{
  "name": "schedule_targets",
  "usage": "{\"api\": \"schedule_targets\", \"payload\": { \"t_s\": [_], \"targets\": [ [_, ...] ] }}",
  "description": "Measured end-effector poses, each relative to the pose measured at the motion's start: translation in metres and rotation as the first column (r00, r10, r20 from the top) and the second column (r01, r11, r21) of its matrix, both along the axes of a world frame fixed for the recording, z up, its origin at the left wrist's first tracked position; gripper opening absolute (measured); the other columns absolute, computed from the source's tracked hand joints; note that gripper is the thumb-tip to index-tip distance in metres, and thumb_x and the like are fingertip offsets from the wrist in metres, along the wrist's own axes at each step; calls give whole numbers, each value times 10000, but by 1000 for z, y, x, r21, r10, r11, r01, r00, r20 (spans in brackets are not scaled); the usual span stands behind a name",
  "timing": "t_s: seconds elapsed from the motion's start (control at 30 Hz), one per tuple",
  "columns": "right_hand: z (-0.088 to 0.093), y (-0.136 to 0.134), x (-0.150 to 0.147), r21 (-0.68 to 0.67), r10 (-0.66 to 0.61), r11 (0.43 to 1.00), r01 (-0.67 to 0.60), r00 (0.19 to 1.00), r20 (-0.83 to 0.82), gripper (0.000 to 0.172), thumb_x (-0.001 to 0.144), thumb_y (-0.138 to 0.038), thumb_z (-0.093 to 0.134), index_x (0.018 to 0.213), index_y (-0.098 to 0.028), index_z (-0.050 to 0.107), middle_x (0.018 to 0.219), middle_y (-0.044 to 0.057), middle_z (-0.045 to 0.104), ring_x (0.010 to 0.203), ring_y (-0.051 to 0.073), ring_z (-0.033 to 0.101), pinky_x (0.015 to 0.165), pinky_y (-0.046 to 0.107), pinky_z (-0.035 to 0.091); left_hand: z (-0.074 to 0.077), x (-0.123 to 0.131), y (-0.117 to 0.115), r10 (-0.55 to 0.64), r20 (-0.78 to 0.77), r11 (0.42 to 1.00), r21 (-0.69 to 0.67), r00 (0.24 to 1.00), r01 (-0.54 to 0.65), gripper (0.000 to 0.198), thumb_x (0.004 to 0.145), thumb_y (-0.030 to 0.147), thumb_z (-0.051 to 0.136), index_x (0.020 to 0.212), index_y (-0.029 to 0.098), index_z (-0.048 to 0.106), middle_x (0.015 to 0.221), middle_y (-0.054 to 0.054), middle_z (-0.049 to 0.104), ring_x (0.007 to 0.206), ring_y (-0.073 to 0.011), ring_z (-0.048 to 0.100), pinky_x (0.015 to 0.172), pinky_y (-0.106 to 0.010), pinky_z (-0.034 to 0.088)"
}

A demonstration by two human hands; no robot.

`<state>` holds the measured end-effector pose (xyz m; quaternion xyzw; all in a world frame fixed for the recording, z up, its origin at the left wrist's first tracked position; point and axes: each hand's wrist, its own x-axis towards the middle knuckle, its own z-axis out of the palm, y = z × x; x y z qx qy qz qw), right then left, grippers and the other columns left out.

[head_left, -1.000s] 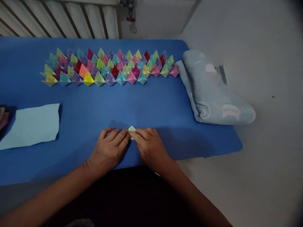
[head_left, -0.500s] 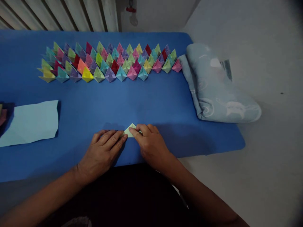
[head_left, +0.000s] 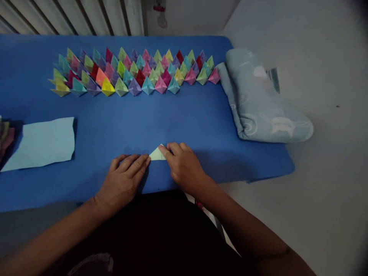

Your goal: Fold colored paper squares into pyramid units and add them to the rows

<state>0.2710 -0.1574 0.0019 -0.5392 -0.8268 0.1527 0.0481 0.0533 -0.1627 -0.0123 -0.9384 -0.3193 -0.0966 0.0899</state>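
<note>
A small pale green folded paper (head_left: 156, 155), shaped like a flat triangle, lies on the blue surface (head_left: 120, 122) between my hands. My left hand (head_left: 125, 172) rests on the surface with its fingers together, the fingertips holding down the paper's left corner. On the other side, my right hand (head_left: 184, 163) has its fingers curled and its thumb pressed on the paper near the top point. The right part of the paper is hidden under that hand.
Rows of colourful folded paper boats (head_left: 135, 87) stand at the back. A light blue paper sheet (head_left: 48, 142) lies at left, beside stacked coloured papers (head_left: 6, 138) cut off by the view. A folded grey-blue blanket (head_left: 258, 99) sits at the right edge.
My right thumb has slid up and right along the folded paper, so more of its front shows. My left hand stays at the left corner. The whole view has shifted slightly.
</note>
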Motion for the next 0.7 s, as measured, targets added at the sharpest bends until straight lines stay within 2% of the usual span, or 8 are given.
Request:
{"api": "schedule_targets", "payload": {
  "t_s": [0.13, 0.27, 0.37, 0.47, 0.6, 0.7],
  "targets": [
    [5, 0, 0, -13, -4, 1000, 4, 1000, -2, 517, 900, -74, 394, 1405, -103, 500, 1183, 146, 611, 904, 256, 487, 799, 409, 412, -1, -1, -2, 38, 19, 999, -6, 999, -38, 405, 925, 57, 392, 1287, 73, 573, 1261, -164, 665, 1037, -299, 625, 839, -440, 441],
    [6, -2, 0, 8, 0, 1000, 0, 1000, -15, 506, 912, -90, 387, 1407, -104, 495, 1189, 141, 604, 915, 249, 480, 818, 400, 403, 0, -3, -5, 77, 111, 997, 10, 991, -78, 395, 923, 54, 427, 1298, 65, 552, 1234, -185, 669, 1029, -294, 631, 819, -428, 465],
    [5, -2, 0, 8, -2, 1000, 2, 1000, -3, 485, 930, -103, 380, 1400, -115, 500, 1188, 134, 601, 923, 248, 482, 817, 398, 399, 2, 3, -10, 5, 142, 1000, -2, 990, -5, 386, 926, 79, 473, 1304, 89, 553, 1231, -173, 675, 1087, -299, 626, 877, -445, 464],
    [3, -2, 0, 23, -5, 1000, 5, 1000, 9, 460, 945, -131, 399, 1392, -125, 505, 1188, 134, 600, 933, 244, 488, 812, 390, 390, 0, 13, -12, -67, 132, 996, -41, 989, 73, 367, 955, 199, 514, 1307, 105, 558, 1254, -157, 672, 1139, -288, 623, 965, -450, 445],
    [4, -2, 0, 40, -1, 999, 0, 1000, 20, 443, 951, -137, 406, 1380, -132, 513, 1154, 121, 616, 931, 240, 500, 795, 373, 382, -3, 18, -12, -76, 80, 996, -33, 994, 78, 393, 973, 274, 515, 1313, 79, 547, 1286, -158, 658, 1173, -280, 615, 1027, -456, 411],
    [4, -1, 1, 35, 4, 999, -5, 1000, 19, 437, 953, -139, 404, 1375, -129, 518, 1138, 118, 626, 930, 242, 510, 792, 372, 384, -3, 17, -12, -40, 56, 999, -9, 998, 40, 403, 976, 285, 510, 1315, 71, 544, 1292, -164, 651, 1141, -286, 628, 976, -444, 428]
  ]
}}
